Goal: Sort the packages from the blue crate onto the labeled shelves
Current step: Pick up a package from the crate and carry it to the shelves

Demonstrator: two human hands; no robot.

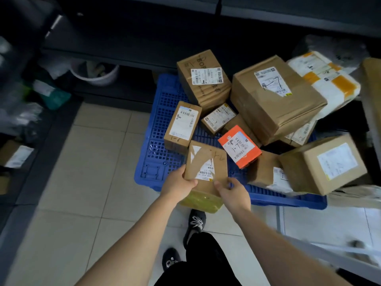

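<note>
A flat blue crate [158, 149] lies on the tiled floor with several cardboard packages piled on it. I hold a small brown package [206, 162] with a white label above its near edge. My left hand [177, 185] grips its lower left corner, thumb on top. My right hand [232, 193] grips its lower right corner. Yellow tape shows on the package's underside. An orange box [240, 146] lies just right of it, a tall narrow box [183, 125] to its upper left, and a large box [276, 96] behind.
Dark shelves [115, 58] run along the back and left, holding bags and a white bucket [95, 74]. More parcels sit at right, including a box [323, 164] and a white-and-orange taped parcel [325, 79]. My feet [195, 221] stand on the floor tiles.
</note>
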